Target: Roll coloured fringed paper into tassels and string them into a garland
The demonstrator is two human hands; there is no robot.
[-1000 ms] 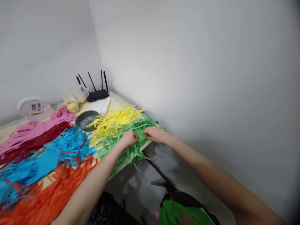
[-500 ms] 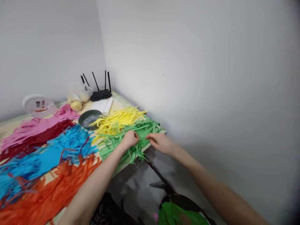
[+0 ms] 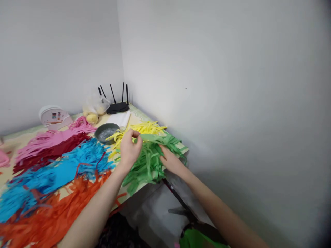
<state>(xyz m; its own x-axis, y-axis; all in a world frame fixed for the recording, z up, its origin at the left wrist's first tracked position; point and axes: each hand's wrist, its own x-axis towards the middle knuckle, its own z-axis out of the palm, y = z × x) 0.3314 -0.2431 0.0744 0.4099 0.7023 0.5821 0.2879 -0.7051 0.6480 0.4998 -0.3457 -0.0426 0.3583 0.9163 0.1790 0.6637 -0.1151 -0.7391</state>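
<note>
Green paper strips lie heaped at the table corner, partly lifted

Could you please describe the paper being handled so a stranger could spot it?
On the corner table, look right past the blue fringe. The green fringe lies at that end beside the yellow fringe; it alone is green, touched by the left hand and right hand.

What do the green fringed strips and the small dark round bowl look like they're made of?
The green fringed strips seem thin matte paper: they crease and droop where the left hand lifts them. The small dark round bowl has a smooth rim, maybe metal or glazed ceramic.
</note>
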